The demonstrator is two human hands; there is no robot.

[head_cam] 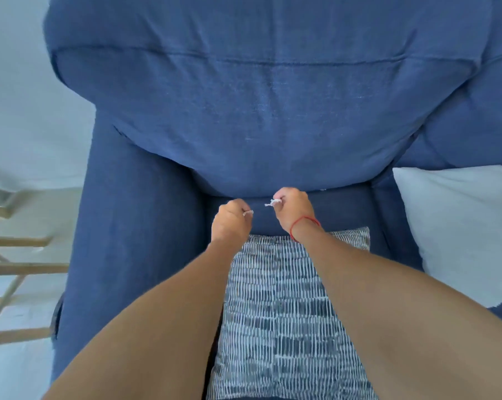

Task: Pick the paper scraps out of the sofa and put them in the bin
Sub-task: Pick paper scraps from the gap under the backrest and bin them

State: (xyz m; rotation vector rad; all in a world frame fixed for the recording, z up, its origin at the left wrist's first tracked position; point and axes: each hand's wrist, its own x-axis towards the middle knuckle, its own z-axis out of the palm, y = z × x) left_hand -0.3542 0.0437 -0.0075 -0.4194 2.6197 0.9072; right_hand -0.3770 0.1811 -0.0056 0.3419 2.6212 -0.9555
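Both my hands reach over the seat of the blue sofa [258, 111], close to the crease under the back cushion. My left hand [231, 223] has its fingers curled and pinches a small white paper scrap [248, 212] at its fingertips. A little to the right, my right hand [293, 209], with a red string on the wrist, pinches another crumpled white paper scrap [273, 202]. The two hands are a short gap apart. No bin is in view.
A patterned blue-and-white cushion [284, 313] lies on the seat under my forearms. A white cushion [457, 226] sits at the right. The sofa's left armrest [134, 226] borders a pale floor with a wooden frame [16, 267].
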